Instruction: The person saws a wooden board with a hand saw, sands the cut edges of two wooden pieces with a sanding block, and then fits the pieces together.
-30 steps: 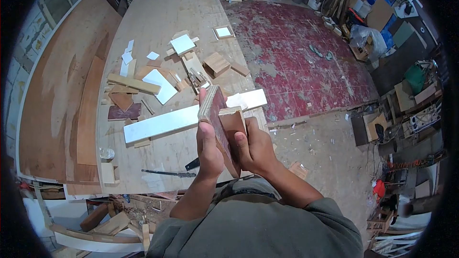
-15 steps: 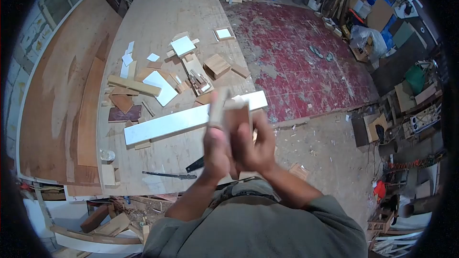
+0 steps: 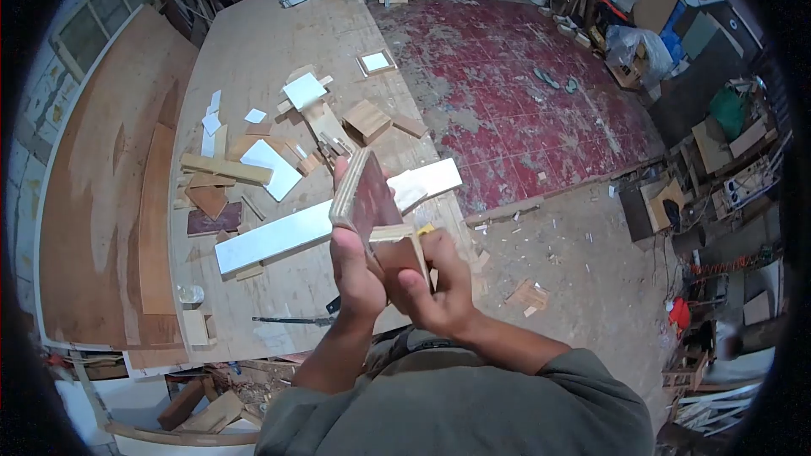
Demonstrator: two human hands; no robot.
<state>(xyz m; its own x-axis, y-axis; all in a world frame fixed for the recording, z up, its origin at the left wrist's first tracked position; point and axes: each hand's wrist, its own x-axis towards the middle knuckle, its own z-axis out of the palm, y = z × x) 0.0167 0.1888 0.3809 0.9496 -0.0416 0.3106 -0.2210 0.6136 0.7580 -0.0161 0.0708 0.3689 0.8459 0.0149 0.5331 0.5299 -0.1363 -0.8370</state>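
Note:
In front of my body, my left hand is closed around a plywood board with a dark reddish face and pale layered edge, held tilted upright. My right hand grips a smaller plywood piece with light edges, its thumb on the brown face. The two pieces meet, the smaller one against the reddish face near its lower end. Behind them on the worktable lies a long white board, partly covered by my hands. A thin dark strip rests left of my forearms.
Wood offcuts, a wooden block, a white-faced square and a small framed white square lie across the worktable. A clear jar stands at its left edge. Large brown panels lean at left; red flooring runs along the right.
The blurred pieces have come into clear view. The reddish board has turned so its face shows, and the smaller piece now sits lower against it. The view has shifted slightly.

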